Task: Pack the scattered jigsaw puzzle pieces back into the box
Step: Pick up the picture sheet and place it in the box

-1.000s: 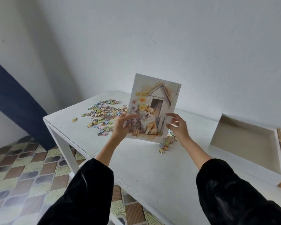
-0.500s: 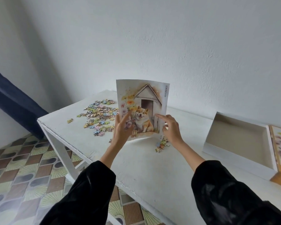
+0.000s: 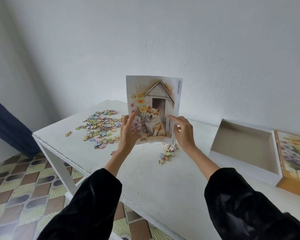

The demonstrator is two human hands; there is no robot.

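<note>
**Reference sheet held upright, empty box waiting off to the right**

The puzzle pieces [image 3: 100,126] lay in a loose scatter on the far left part of the white table [image 3: 151,179], with a smaller cluster [image 3: 167,152] nearer the middle, just below and behind the lower edge of the sheet. None of them could be seen inside the box [image 3: 246,149], which sat open and bare on the right side of the table, its printed lid [image 3: 294,153] touching it further right.

Between the two lots of pieces, the person held a reference sheet [image 3: 153,108] upright, its long axis close to vertical, picture facing them, its lower edge clear of the tabletop. The left hand [image 3: 127,134] pinched the lower left edge, thumb on the printed face and fingers behind. The right hand [image 3: 184,132] pinched the lower right edge, forefinger stretched along the front.

The thing that mattered, to my eye, was direction: the box lay to the right of the grip and a little nearer, so the right hand was the closer one to it, while the big scatter lay to the left, by the left hand. Both forearms reached forward and up from black sleeves [image 3: 246,205], wrists raised, elbows low.

I judged that packing proper had not begun. The sheet would likely have to go flat, long axis turned to suit the box, or be set aside before either hand was free for pieces.
</note>
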